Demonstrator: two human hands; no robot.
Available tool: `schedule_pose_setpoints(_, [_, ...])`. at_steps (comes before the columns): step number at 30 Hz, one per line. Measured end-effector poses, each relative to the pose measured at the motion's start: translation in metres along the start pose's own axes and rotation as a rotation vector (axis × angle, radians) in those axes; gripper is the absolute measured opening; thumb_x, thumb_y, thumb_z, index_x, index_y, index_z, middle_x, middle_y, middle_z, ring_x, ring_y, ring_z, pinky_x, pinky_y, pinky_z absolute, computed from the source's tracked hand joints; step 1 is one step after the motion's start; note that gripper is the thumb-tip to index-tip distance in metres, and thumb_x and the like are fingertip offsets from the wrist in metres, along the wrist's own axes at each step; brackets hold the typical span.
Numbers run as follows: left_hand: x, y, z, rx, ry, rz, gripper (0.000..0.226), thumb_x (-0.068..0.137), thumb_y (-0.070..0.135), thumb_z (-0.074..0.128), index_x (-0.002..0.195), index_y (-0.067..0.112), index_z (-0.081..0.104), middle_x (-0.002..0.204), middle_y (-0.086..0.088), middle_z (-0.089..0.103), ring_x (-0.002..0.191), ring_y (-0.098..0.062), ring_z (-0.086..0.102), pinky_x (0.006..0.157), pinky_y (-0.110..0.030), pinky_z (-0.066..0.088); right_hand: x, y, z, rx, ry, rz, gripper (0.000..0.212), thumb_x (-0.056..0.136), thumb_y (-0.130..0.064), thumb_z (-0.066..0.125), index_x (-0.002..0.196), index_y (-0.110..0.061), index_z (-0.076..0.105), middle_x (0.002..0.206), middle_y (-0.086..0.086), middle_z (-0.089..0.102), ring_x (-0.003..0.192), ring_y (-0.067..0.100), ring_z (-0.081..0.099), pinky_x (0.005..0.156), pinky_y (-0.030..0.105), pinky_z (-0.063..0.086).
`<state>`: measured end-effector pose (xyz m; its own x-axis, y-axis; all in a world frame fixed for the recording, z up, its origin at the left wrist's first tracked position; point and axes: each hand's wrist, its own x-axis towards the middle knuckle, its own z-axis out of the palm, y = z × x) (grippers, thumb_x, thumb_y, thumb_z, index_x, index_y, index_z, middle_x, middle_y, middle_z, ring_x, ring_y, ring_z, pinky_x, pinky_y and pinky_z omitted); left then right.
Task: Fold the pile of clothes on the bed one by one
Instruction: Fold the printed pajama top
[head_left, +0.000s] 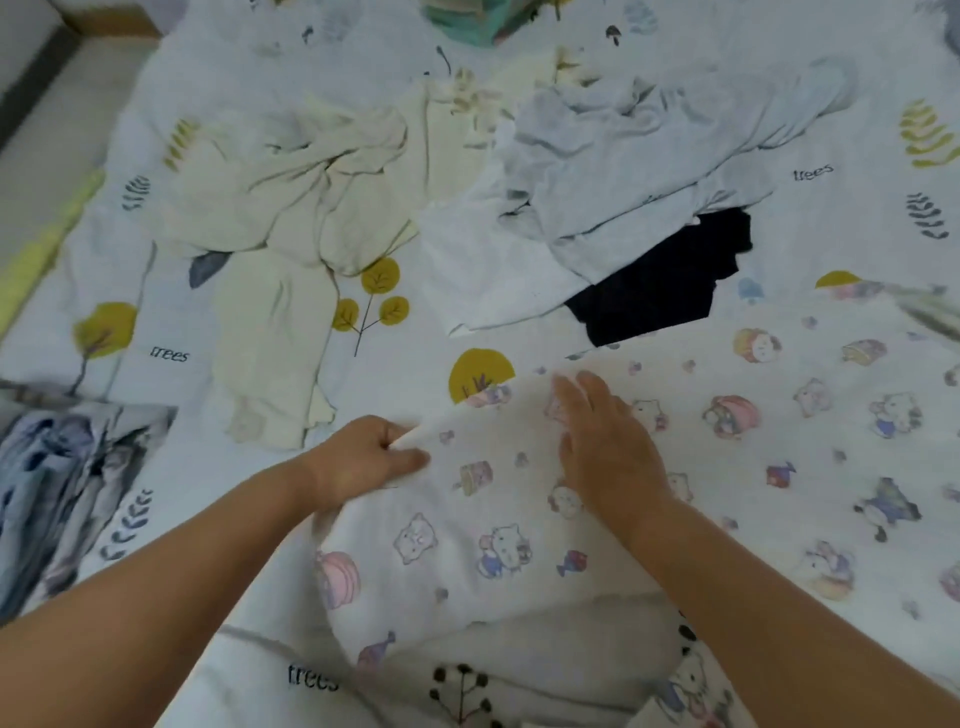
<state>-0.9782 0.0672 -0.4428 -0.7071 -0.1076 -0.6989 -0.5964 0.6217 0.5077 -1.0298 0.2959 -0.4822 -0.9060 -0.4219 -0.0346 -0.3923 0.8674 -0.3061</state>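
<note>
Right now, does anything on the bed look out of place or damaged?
Nothing looks damaged or spilled. The cream clothes, grey garment and black garment lie crumpled, simply not yet folded. The left hand pinches the cartoon-print cloth; the right hand lies flat on it.

Lying soft and matt: thin cartoon-print cloth (649, 467), wrinkling slightly. Showing as crumpled cream cotton-like cloth (291, 208), pale grey jersey (649, 156), flat matt black fabric (660, 291). Covering the bed: smooth printed sheet (171, 332).

Cartoon-print cloth (675, 467) spread flat; pile (597, 197) beyond
</note>
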Motion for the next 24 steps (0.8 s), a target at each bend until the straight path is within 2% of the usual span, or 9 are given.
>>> schedule_pose_setpoints(2, [-0.007,-0.001,-0.005,-0.022,-0.055,0.048,0.037,0.088,0.023,0.061,0.052,0.019,0.059,0.047,0.011,0.059,0.047,0.001,0.055,0.052,-0.009,0.042,0.014,-0.017,-0.001,0.014,-0.100,0.000,0.074,0.086,-0.009,0.059,0.149,-0.017,0.021,0.153,0.012,0.021,0.104,0.029,0.054,0.077,0.038,0.050])
schedule_pose_setpoints(4, [-0.010,-0.003,-0.009,-0.010,-0.116,0.107,0.026,0.088,0.027,0.062,0.063,0.019,0.059,0.055,0.010,0.059,0.052,0.000,0.055,0.055,-0.011,0.042,0.028,-0.028,0.003,0.023,-0.297,-0.012,0.065,0.093,-0.012,0.049,0.149,-0.021,0.016,0.157,0.002,0.005,0.112,0.025,0.047,0.083,0.035,0.045])
schedule_pose_setpoints(7, [-0.011,-0.017,-0.019,0.122,-0.217,0.150,0.013,0.084,0.036,0.065,0.083,0.033,0.053,0.080,0.014,0.059,0.074,-0.003,0.056,0.066,-0.014,0.041,0.043,-0.033,0.004,0.006,-0.347,0.010,0.020,0.093,-0.012,0.048,0.112,-0.011,0.052,0.124,0.008,0.050,0.098,0.026,0.055,0.070,0.029,0.037])
schedule_pose_setpoints(9, [-0.009,-0.029,-0.029,0.247,-0.300,0.113,0.020,0.081,0.035,0.069,0.089,0.039,0.051,0.090,0.020,0.058,0.089,-0.004,0.056,0.075,-0.014,0.042,0.047,-0.031,-0.006,0.034,-0.202,0.086,0.008,0.092,-0.010,0.048,0.098,-0.009,0.053,0.100,0.008,0.055,0.080,0.025,0.051,0.064,0.029,0.032])
schedule_pose_setpoints(12, [-0.001,-0.047,-0.042,0.341,-0.327,-0.011,0.027,0.070,0.037,0.077,0.093,0.028,0.063,0.094,0.008,0.066,0.092,-0.014,0.064,0.082,-0.028,0.052,0.050,-0.028,-0.021,0.065,0.008,0.160,0.002,0.090,-0.007,0.050,0.092,-0.007,0.050,0.091,0.008,0.049,0.069,0.023,0.045,0.059,0.031,0.033])
schedule_pose_setpoints(16, [0.004,-0.060,-0.064,0.407,-0.207,-0.052,0.048,0.059,0.040,0.083,0.099,0.025,0.060,0.094,0.008,0.067,0.089,-0.015,0.064,0.077,-0.027,0.051,0.051,-0.019,-0.017,0.062,-0.009,0.306,0.033,0.091,-0.013,0.051,0.123,-0.010,0.045,0.129,0.013,0.039,0.074,0.028,0.045,0.060,0.032,0.035])
schedule_pose_setpoints(18, [0.003,-0.068,-0.076,0.316,-0.232,-0.093,0.042,0.060,0.031,0.083,0.095,0.021,0.062,0.089,0.003,0.069,0.083,-0.017,0.067,0.071,-0.025,0.053,0.049,-0.016,-0.012,0.094,-0.140,0.400,0.061,0.089,-0.023,0.058,0.141,-0.017,0.027,0.150,0.010,0.015,0.098,0.034,0.050,0.072,0.035,0.039])
schedule_pose_setpoints(20, [0.000,-0.075,-0.091,0.334,-0.184,-0.120,0.040,0.058,0.034,0.084,0.089,0.020,0.064,0.085,0.001,0.071,0.079,-0.017,0.068,0.073,-0.030,0.055,0.044,-0.013,-0.005,0.044,-0.264,0.422,0.079,0.085,-0.033,0.064,0.146,-0.023,0.014,0.155,0.008,0.003,0.121,0.034,0.041,0.090,0.041,0.040])
schedule_pose_setpoints(24, [-0.003,-0.071,-0.129,0.413,0.249,-0.199,0.043,0.057,0.045,0.084,0.078,0.021,0.055,0.080,-0.004,0.061,0.074,-0.028,0.064,0.066,-0.041,0.055,0.031,-0.012,0.011,-0.113,-0.368,0.362,0.074,0.085,-0.039,0.059,0.144,-0.021,0.017,0.141,0.009,0.027,0.121,0.030,0.038,0.094,0.042,0.038])
